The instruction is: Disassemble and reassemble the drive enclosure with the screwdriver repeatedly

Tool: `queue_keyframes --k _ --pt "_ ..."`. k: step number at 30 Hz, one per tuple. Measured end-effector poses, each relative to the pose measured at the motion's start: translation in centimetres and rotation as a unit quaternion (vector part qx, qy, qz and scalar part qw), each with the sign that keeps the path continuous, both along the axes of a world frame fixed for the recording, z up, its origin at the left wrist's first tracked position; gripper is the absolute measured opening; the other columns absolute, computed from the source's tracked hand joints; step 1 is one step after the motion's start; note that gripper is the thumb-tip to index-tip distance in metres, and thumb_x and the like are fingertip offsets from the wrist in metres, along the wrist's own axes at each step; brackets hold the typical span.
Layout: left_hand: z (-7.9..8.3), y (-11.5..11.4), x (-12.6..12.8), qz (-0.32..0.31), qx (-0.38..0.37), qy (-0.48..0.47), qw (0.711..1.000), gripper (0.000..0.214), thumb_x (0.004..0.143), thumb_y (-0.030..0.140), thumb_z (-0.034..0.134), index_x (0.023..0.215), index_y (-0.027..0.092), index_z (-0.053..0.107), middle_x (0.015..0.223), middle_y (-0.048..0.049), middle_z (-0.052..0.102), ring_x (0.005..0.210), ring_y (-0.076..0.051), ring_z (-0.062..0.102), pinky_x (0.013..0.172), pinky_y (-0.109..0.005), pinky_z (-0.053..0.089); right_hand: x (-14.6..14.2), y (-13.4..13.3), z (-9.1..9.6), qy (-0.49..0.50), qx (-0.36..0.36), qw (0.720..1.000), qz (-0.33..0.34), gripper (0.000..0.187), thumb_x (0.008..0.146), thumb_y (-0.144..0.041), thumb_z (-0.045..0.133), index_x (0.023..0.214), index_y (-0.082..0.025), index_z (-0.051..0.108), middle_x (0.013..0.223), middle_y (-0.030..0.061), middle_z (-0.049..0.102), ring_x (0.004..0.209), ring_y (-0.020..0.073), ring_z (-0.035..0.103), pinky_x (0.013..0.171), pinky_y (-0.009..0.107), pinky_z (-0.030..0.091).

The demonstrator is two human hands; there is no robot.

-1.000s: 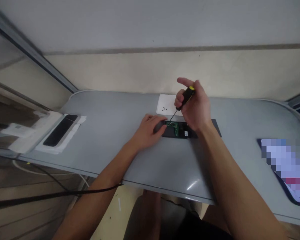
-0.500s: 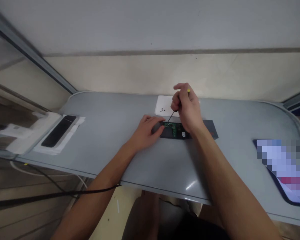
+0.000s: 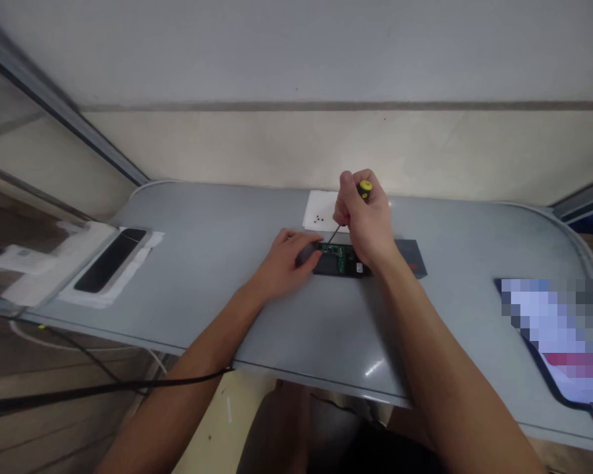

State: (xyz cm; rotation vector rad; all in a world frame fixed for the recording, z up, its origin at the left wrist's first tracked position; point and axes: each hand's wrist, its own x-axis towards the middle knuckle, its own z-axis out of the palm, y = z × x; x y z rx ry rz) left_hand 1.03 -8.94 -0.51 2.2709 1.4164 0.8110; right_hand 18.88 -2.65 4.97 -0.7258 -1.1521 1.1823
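On table (image 3: 202,263), pressing device (image 3: 408,254) flat with left hand (image 3: 284,260): palm down, fingers loose on its left end, clasping nothing. Gripping screwdriver (image 3: 364,191) upright in right hand (image 3: 368,227), fist tight, tip down on board (image 3: 337,251) just below the grip. Since half a second ago: raised finger drawn in, yellow cap plainer. Just left of the grip, paper (image 3: 319,209) bearing screws (image 3: 318,218).

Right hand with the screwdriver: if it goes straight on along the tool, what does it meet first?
Probably the green circuit board in the black device: the screwdriver in the right hand slants down-left onto it. Depth is unclear.
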Motion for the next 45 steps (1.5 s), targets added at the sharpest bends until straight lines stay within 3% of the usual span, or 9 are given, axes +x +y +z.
queue_keyframes --k 5,10,16,22,29,32,37,42,45 --pt "0.2 0.0 0.1 -0.002 0.002 0.004 1.0 0.032 0.107 0.034 0.056 0.137 0.027 0.068 0.127 -0.0045 0.076 0.115 -0.027 0.055 0.112 -0.047 0.047 0.6 1.0 -0.7 0.018 0.001 0.999 0.027 0.054 0.092 -0.083 0.055 0.095 -0.029 0.056 0.069 -0.0043 0.046 0.057 0.0126 0.051 0.053 0.029 0.044" --pt "0.0 0.2 0.0 -0.001 0.006 0.004 1.0 0.033 0.107 0.034 0.056 0.136 0.026 0.068 0.127 -0.0043 0.076 0.113 -0.027 0.054 0.111 -0.047 0.047 1.3 1.1 -0.9 0.053 -0.03 0.998 0.01 0.049 0.084 -0.07 0.077 0.094 -0.028 0.054 0.09 -0.0008 0.062 0.08 0.0126 0.067 0.07 0.027 0.054" --pt "-0.1 0.2 -0.1 0.001 0.008 0.006 1.0 0.033 0.107 0.036 0.056 0.137 0.026 0.068 0.128 -0.0045 0.076 0.114 -0.027 0.055 0.111 -0.047 0.047 1.3 0.8 -0.4 0.057 -0.035 0.998 0.014 0.062 0.077 -0.072 0.083 0.087 -0.029 0.039 0.069 -0.0083 0.046 0.057 0.0099 0.048 0.055 0.026 0.045" --pt "-0.1 0.2 0.0 0.001 0.011 0.002 1.0 0.033 0.107 0.035 0.056 0.136 0.026 0.068 0.127 -0.0048 0.076 0.114 -0.027 0.055 0.11 -0.047 0.047 1.0 0.9 -0.4 0.047 0.001 0.997 0.056 0.051 0.094 -0.08 0.057 0.101 -0.03 0.058 0.073 -0.003 0.051 0.063 0.0127 0.055 0.058 0.028 0.048" --pt "0.1 0.1 0.0 -0.004 0.01 0.001 1.0 0.032 0.108 0.034 0.056 0.136 0.025 0.067 0.13 -0.0029 0.076 0.115 -0.026 0.054 0.111 -0.044 0.046 0.6 0.0 0.0 0.051 -0.013 0.998 0.048 0.054 0.081 -0.065 0.084 0.087 -0.028 0.045 0.078 -0.0056 0.056 0.065 0.0093 0.059 0.061 0.025 0.049" --pt "0.1 0.1 0.0 -0.005 0.01 0.002 1.0 0.032 0.107 0.034 0.057 0.135 0.024 0.067 0.129 -0.003 0.076 0.115 -0.026 0.054 0.111 -0.044 0.046 0.4 0.0 0.1 0.026 0.015 0.999 0.011 0.053 0.085 -0.07 0.077 0.087 -0.028 0.044 0.066 -0.0084 0.042 0.053 0.0079 0.043 0.051 0.024 0.039" --pt "0.2 0.1 0.0 -0.007 0.009 0.006 1.0 0.031 0.108 0.034 0.056 0.135 0.024 0.067 0.129 -0.0033 0.076 0.114 -0.026 0.053 0.111 -0.043 0.046 0.5 0.0 0.2 0.024 0.015 0.999 0.036 0.057 0.095 -0.083 0.049 0.1 -0.028 0.064 0.068 -0.0035 0.044 0.057 0.0114 0.05 0.053 0.028 0.042" --pt "0.2 0.1 0.0 -0.007 0.012 0.008 1.0 0.031 0.108 0.033 0.056 0.136 0.024 0.067 0.13 -0.0026 0.075 0.114 -0.025 0.052 0.111 -0.043 0.045 0.6 0.0 0.0 0.041 -0.015 0.998 0.054 0.053 0.086 -0.078 0.069 0.088 -0.027 0.056 0.08 -0.002 0.057 0.067 0.0108 0.059 0.059 0.027 0.048" --pt "0.3 0.1 0.1 -0.003 0.007 0.007 1.0 0.031 0.108 0.035 0.055 0.134 0.024 0.067 0.129 -0.0034 0.075 0.114 -0.026 0.053 0.11 -0.044 0.046 0.6 0.2 -0.1 0.041 -0.024 0.999 0.022 0.06 0.083 -0.079 0.072 0.081 -0.027 0.044 0.071 -0.0054 0.05 0.056 0.0086 0.048 0.051 0.026 0.04"
